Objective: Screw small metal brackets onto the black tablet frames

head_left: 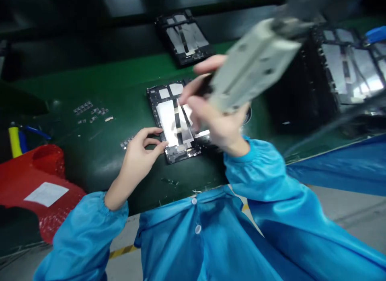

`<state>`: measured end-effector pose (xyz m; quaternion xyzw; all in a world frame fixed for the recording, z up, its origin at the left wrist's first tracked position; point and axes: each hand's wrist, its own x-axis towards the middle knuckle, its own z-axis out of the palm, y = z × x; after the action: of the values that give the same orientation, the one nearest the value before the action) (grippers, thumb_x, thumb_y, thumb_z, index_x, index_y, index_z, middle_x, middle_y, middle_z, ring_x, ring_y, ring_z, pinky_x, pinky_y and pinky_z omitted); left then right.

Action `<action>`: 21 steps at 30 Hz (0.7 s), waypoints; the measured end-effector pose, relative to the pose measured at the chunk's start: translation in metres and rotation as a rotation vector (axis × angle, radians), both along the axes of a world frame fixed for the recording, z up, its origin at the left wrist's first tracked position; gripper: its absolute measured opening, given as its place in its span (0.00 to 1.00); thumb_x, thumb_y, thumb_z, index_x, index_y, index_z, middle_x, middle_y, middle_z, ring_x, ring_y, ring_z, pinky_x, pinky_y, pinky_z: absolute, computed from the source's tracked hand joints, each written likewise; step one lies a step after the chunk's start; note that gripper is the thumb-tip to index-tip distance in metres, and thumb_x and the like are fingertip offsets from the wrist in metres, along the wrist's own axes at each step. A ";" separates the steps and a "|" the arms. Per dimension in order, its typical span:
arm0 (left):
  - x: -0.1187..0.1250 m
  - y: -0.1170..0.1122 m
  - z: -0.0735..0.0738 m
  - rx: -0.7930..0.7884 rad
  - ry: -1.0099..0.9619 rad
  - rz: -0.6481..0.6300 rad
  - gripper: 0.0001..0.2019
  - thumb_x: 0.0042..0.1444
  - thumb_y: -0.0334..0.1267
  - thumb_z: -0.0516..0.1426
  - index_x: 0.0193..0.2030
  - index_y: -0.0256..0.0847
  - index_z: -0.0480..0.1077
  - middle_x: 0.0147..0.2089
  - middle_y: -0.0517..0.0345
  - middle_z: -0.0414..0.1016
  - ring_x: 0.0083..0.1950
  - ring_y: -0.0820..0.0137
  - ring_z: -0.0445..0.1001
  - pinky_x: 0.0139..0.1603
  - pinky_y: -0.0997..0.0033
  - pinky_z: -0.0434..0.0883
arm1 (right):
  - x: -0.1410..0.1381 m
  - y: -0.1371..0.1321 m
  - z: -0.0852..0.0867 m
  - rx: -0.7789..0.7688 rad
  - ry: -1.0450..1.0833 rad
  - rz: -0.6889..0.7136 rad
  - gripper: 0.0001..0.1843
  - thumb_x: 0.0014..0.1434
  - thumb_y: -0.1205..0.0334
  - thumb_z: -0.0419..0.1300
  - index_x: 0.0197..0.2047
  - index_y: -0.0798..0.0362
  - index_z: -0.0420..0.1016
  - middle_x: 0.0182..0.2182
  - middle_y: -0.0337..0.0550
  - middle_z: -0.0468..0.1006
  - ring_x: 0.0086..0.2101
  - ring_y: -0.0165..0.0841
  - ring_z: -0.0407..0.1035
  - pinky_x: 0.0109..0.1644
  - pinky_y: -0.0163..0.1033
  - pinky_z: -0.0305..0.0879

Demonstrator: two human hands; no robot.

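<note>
An opened tablet chassis (169, 112) with silver foil and black strips lies on the green work mat (99, 91) in front of me. My left hand (140, 152) rests at its lower left corner, thumb and fingers curled against the edge. My right hand (214, 116) hovers over the chassis's right side, fingers wrapped round a large grey power screwdriver (256, 63) that slants up to the right and is blurred by motion. Its tip is hidden behind my fingers.
A second open chassis (185, 37) lies farther back, and more chassis (350, 67) are stacked at the right. Small screws and parts (90, 112) are scattered left on the mat. A red bag (33, 184) with a white label sits at the lower left, beside yellow and blue tools (16, 138).
</note>
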<state>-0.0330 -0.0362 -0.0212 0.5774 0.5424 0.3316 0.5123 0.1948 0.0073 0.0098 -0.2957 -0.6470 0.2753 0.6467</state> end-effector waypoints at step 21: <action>0.009 0.025 0.029 -0.145 0.249 -0.263 0.24 0.65 0.50 0.73 0.67 0.54 0.82 0.62 0.48 0.82 0.49 0.60 0.87 0.46 0.66 0.88 | 0.130 0.044 -0.045 0.205 0.261 -0.306 0.22 0.57 0.52 0.74 0.46 0.50 0.69 0.25 0.33 0.53 0.15 0.20 0.50 0.15 0.33 0.36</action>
<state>-0.0236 -0.0110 0.0078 0.6414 0.5440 0.1476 0.5205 0.3252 0.0510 -0.0357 -0.2851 -0.5301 0.1430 0.7857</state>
